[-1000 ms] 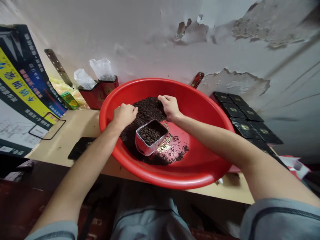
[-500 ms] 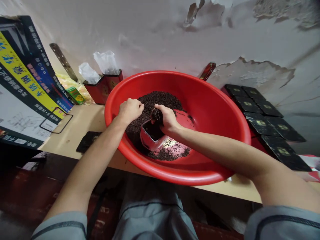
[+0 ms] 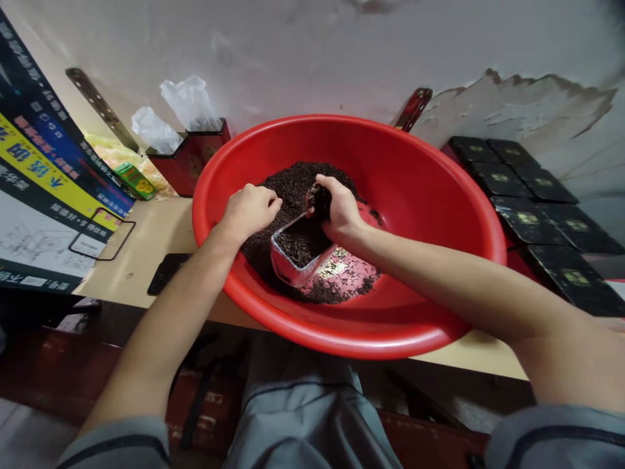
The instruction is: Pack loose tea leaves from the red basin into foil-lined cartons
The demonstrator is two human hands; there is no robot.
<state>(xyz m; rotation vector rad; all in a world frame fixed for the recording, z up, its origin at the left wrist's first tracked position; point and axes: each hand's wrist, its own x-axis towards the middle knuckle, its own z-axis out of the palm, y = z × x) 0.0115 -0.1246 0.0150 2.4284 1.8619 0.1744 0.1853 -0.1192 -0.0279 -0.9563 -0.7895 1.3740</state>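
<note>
A wide red basin (image 3: 430,189) holds a heap of dark, dry bits that look like loose tea leaves (image 3: 293,179). Inside it rests a tilted rectangular container (image 3: 293,270) with clear plastic lining, dark leaves filling much of it. Over the container's far end, my right hand (image 3: 342,212) is closed round a clump of the leaves, thumb uppermost. My left hand (image 3: 249,212) is above the heap at the container's left, fingers curled in; whatever they hold is hidden.
Black-lidded tins (image 3: 530,225) stand in rows at the right. Behind the basin's left rim are two open red tins (image 3: 178,166) with plastic bags sticking out. A black lid (image 3: 166,273), a small green box (image 3: 137,181) and a large printed carton (image 3: 43,189) are at the left.
The leaves in the container now reach much higher, where its dark inside showed before. My right hand stays over it with a clump; my left hand keeps its curled pose. The view has shifted slightly.
</note>
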